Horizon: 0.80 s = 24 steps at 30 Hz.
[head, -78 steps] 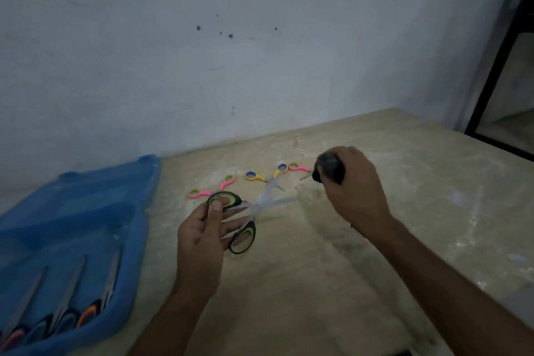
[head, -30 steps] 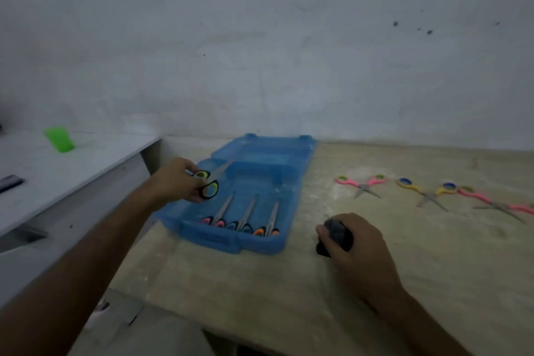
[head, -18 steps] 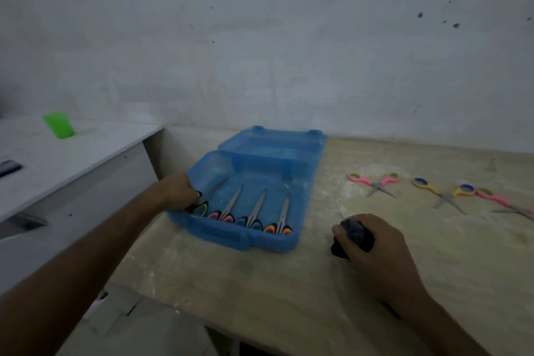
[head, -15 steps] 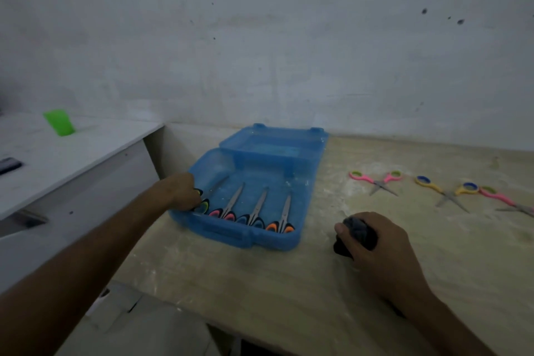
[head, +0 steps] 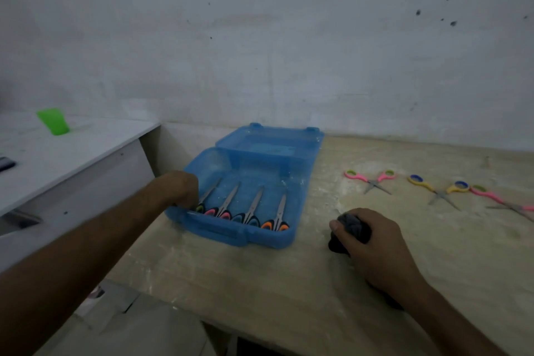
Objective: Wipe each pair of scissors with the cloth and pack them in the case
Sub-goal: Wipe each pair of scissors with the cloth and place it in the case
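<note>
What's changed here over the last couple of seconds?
The left hand carried the green-handled scissors from the table into the blue case, laying them leftmost beside three others. The right hand came down to rest, still gripping the dark cloth.
</note>
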Motion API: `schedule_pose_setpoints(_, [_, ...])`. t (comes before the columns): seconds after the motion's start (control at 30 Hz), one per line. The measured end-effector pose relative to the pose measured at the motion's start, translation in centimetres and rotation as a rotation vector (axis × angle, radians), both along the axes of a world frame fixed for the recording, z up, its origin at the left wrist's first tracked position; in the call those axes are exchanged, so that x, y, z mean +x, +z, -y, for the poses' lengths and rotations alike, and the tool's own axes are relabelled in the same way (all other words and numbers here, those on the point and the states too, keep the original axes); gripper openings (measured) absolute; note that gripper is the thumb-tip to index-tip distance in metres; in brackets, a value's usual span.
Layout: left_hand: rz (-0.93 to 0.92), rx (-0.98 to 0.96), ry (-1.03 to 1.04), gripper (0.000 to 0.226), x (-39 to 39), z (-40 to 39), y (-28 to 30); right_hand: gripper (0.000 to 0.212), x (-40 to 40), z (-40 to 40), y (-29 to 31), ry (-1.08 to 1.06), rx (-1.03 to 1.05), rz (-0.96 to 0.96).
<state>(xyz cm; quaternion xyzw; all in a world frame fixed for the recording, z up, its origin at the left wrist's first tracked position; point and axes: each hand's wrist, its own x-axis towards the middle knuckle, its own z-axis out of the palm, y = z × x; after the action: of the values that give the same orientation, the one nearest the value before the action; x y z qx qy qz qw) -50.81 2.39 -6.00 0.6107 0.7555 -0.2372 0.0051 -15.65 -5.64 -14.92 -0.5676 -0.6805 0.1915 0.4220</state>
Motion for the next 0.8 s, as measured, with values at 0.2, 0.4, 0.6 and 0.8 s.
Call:
schedule_pose_setpoints(0.2, [0.184,0.375,-0.182,0.046,5.8,-0.3,2.5,0.019,3.0,-0.1,1.8,-0.075,0.035,-0.028])
schedule_pose_setpoints(0.4, [0.783,0.415,-0.507,0.031,19.1,0.1,2.5,0.028,9.0,1.1,4.3,-0.225,0.022,-0.095])
schedule_pose_setpoints(0.6, [0.687,0.259,-0.651,0.031,29.4,-5.6,-1.6,0.047,16.1,2.7,5.8,-0.214,-0.346,-0.351])
schedule_pose_setpoints(0.8, [0.384,0.178,-0.621,0.036,31.7,-10.4,-6.4,0.033,20.1,3.0,3.9,-0.161,-0.307,-0.455])
